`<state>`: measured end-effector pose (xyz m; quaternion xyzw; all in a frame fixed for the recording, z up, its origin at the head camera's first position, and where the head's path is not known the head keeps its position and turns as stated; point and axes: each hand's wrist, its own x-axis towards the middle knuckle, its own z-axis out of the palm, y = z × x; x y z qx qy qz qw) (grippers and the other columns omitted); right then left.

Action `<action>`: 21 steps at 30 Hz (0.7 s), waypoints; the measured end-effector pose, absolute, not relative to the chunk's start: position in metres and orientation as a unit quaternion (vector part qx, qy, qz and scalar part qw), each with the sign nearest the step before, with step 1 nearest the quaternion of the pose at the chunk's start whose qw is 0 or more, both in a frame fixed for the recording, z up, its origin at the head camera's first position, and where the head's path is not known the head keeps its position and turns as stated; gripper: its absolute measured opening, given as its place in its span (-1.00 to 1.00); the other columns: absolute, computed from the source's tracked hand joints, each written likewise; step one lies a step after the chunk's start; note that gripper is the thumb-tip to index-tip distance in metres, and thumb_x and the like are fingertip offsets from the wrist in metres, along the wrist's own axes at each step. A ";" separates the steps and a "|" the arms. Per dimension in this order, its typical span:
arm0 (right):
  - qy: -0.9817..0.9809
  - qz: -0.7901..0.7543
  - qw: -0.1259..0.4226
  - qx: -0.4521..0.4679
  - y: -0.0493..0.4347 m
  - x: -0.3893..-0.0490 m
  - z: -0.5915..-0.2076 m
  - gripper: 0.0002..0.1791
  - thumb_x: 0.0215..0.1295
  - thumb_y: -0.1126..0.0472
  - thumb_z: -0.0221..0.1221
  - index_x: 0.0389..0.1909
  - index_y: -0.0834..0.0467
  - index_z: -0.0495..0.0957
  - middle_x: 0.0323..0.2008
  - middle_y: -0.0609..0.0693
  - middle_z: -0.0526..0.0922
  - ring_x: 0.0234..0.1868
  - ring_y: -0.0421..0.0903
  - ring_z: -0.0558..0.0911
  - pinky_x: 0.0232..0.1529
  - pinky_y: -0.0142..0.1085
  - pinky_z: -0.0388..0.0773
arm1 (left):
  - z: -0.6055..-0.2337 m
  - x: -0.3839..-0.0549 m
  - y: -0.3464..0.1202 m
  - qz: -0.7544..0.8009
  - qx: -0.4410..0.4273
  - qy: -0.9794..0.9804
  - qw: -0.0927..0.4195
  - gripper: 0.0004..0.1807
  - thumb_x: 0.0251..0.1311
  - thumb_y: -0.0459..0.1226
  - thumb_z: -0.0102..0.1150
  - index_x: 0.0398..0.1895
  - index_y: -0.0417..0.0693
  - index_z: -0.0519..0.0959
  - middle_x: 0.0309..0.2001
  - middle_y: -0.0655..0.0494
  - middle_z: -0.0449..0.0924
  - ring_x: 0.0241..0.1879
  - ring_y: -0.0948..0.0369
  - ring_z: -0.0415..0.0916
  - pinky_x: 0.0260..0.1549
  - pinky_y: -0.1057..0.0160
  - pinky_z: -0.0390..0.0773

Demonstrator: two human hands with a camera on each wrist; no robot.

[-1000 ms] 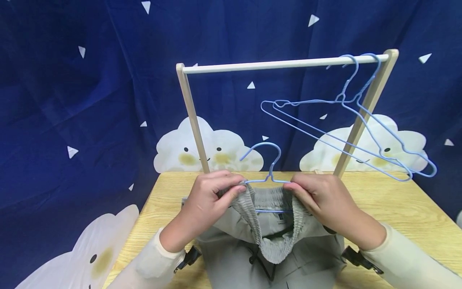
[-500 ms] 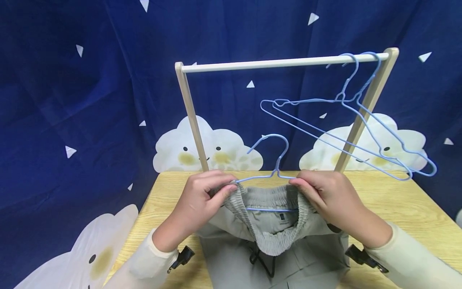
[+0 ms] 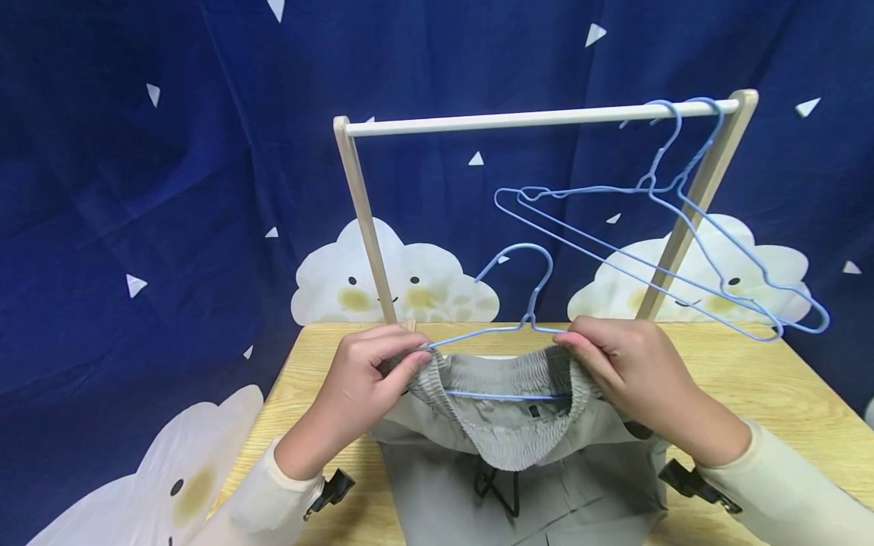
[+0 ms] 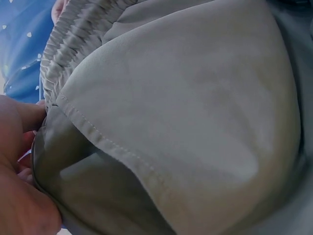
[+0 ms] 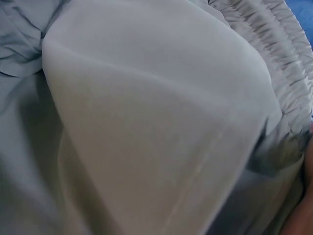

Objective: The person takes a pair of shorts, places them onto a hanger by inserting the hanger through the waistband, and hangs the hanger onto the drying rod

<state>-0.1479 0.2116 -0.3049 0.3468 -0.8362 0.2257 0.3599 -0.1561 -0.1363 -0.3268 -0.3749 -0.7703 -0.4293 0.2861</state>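
Note:
Grey pants (image 3: pixel 539 504) with a gathered elastic waistband (image 3: pixel 508 449) and a dark drawstring (image 3: pixel 504 493) are held over the table in the head view. A blue wire hanger (image 3: pixel 531 307) sits inside the waist opening, its hook up and its lower bar showing across the opening. The left hand (image 3: pixel 358 383) pinches the waistband's left side, by the hanger's left shoulder. On the other side the right hand (image 3: pixel 635 371) grips the waistband by the right shoulder. Grey cloth (image 4: pixel 181 107) fills most of the left wrist view; a pale flap (image 5: pixel 161 117) covers much of the right wrist view.
Behind the hands stands a wooden rack with a white rail (image 3: pixel 505 121). Two blue hangers (image 3: pixel 650 182) hang near its right post. The wooden table (image 3: pixel 758 394) backs onto a navy curtain (image 3: pixel 171 212) with clouds and triangles.
Both hands have spread apart, the left hand farther to the left, stretching the waistband wider. The hanger's hook has risen and shifted right, and more of its shoulder wire shows.

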 end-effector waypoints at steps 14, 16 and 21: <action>-0.842 0.227 0.352 0.340 0.212 -0.146 -0.305 -0.49 0.69 -0.20 0.07 -0.54 -0.12 0.38 -0.62 -0.36 0.14 -0.60 -0.40 0.18 -0.55 -0.49 0.12 | -0.330 -0.155 -0.136 -0.459 -0.358 -0.754 0.304 -0.89 0.29 -0.47 0.44 -0.23 -0.11 0.84 -0.28 0.10 0.82 -0.28 0.24 0.70 -0.28 0.42 0.61; -0.845 0.223 0.349 0.337 0.214 -0.146 -0.304 -0.53 0.68 -0.15 0.12 -0.52 -0.12 0.39 -0.62 -0.36 0.14 -0.60 -0.40 0.19 -0.55 -0.49 0.13 | -0.330 -0.155 -0.137 -0.462 -0.353 -0.754 0.305 -0.91 0.30 -0.45 0.44 -0.24 -0.11 0.84 -0.28 0.09 0.82 -0.28 0.24 0.71 -0.27 0.43 0.62; -0.850 0.208 0.355 0.330 0.220 -0.146 -0.303 -0.63 0.66 -0.05 0.19 -0.46 -0.13 0.48 -0.61 -0.36 0.19 -0.58 -0.38 0.26 -0.51 -0.46 0.21 | -0.330 -0.156 -0.140 -0.475 -0.347 -0.747 0.309 -0.89 0.30 -0.48 0.44 -0.23 -0.12 0.84 -0.29 0.06 0.81 -0.30 0.22 0.69 -0.26 0.42 0.62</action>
